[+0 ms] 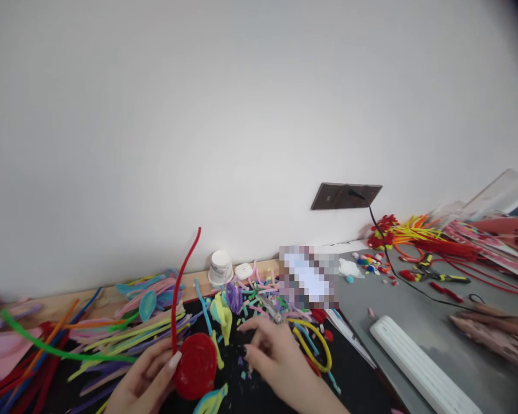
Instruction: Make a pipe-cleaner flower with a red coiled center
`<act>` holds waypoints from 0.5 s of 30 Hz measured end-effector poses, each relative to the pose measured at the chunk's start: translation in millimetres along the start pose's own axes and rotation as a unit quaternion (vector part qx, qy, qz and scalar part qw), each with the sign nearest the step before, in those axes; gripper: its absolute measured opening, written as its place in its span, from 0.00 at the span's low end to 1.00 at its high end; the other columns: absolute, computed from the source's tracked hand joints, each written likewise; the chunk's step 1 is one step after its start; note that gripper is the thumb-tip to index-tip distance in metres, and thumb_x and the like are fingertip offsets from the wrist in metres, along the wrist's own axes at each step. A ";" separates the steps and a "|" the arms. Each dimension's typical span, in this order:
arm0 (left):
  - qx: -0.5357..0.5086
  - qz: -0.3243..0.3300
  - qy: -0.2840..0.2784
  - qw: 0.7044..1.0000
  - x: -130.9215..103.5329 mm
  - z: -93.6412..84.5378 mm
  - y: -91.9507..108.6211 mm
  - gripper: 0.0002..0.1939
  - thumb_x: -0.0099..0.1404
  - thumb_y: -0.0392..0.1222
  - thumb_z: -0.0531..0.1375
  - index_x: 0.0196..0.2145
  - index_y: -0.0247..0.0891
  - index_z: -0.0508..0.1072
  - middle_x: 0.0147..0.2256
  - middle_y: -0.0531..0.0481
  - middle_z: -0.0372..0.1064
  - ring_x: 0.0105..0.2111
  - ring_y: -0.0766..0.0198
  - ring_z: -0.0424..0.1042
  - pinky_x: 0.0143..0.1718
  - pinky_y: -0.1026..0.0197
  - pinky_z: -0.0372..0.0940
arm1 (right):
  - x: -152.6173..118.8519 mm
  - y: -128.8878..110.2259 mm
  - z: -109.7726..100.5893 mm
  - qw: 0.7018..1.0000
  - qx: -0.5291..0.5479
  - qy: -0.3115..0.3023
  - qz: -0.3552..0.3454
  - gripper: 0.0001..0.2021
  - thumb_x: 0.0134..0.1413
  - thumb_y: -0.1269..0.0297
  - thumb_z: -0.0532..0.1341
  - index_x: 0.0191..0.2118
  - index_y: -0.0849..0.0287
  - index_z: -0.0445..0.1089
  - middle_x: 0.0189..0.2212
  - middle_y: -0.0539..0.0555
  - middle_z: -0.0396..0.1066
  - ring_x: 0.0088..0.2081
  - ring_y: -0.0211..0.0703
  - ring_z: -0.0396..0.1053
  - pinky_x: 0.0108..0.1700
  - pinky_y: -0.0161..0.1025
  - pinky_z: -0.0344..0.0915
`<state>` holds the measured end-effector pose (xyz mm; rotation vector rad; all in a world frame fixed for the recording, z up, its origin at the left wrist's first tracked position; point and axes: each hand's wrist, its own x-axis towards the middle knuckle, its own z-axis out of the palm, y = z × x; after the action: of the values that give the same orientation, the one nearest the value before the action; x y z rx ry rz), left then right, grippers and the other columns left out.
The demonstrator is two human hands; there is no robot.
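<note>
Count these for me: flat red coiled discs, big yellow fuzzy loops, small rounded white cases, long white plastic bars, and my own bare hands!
Flat red coiled disc: 1
Big yellow fuzzy loop: 1
Small rounded white case: 1
Long white plastic bar: 1
Your own bare hands, left hand and right hand: 2
Total: 6

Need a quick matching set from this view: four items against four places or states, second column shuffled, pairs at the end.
1. red coiled disc
2. white paper cup
3. black-and-yellow pliers
4. bright green fuzzy stem

A. on the grey tabletop
B. left of the left hand
C. held at its edge by the left hand
D. upside down by the pale wall

Pairs: 1-C, 2-D, 3-A, 4-B
</note>
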<state>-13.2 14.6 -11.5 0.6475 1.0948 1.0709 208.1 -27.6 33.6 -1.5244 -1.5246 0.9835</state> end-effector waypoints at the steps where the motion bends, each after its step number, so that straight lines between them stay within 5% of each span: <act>1: -0.001 0.007 -0.004 1.000 -1.9 1.3 1.3 0.26 0.41 0.48 0.72 0.38 0.39 0.73 0.34 0.48 0.78 0.37 0.54 0.76 0.35 0.62 0.73 | -1.1 0.3 10.4 1.000 0.017 -0.009 -0.001 0.10 0.53 0.65 0.58 0.41 0.58 0.69 0.18 0.45 0.65 0.20 0.34 0.62 0.24 0.30 0.57; 9: 0.037 0.052 -0.049 0.997 -17.0 11.3 -3.3 0.22 0.46 0.46 0.70 0.39 0.37 0.72 0.37 0.46 0.77 0.40 0.51 0.76 0.36 0.59 0.73 | -11.4 12.2 40.0 0.997 0.074 0.016 -0.032 0.05 0.54 0.66 0.56 0.30 0.59 0.66 0.17 0.45 0.65 0.17 0.32 0.58 0.22 0.29 0.54; 15: 0.059 0.061 -0.060 0.995 -14.6 7.9 -8.9 0.22 0.48 0.45 0.69 0.40 0.37 0.72 0.38 0.47 0.78 0.40 0.53 0.76 0.37 0.61 0.73 | -17.7 18.1 38.5 0.994 0.073 0.035 -0.070 0.16 0.63 0.58 0.48 0.28 0.59 0.64 0.17 0.46 0.63 0.17 0.32 0.56 0.21 0.29 0.53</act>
<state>-3.8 -1.7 -10.6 0.8725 1.0304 1.0628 180.9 -45.7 1.2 -1.3184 -1.4560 0.9308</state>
